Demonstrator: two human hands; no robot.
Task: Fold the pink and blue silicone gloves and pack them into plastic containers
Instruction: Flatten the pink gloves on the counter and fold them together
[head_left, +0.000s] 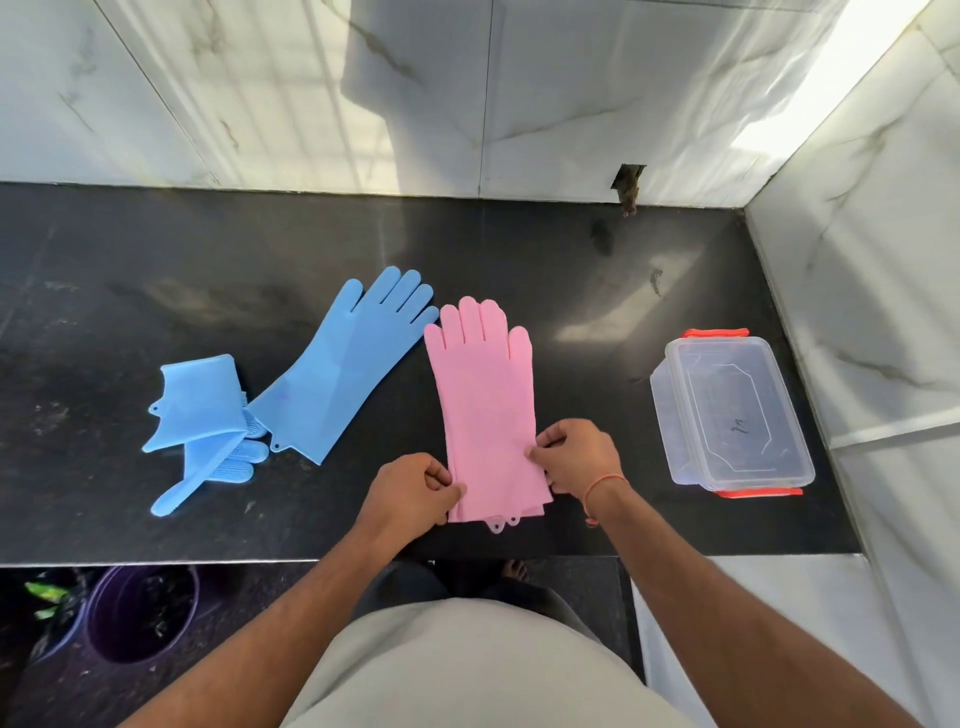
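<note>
While both blue gloves (343, 364) lie left and the lidded container (730, 413) sits right on the black counter (156, 312), the left hand (415, 486) and right hand (579, 457) pinch the pink gloves' (485, 410) cuff edges.

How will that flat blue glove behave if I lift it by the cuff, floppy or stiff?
Probably floppy: the flat blue glove lies limp on the black counter, and the other blue glove beside it is already bent over on itself. It looks thin, so likely light. The fingers would probably dangle, so support it in the middle.
</note>
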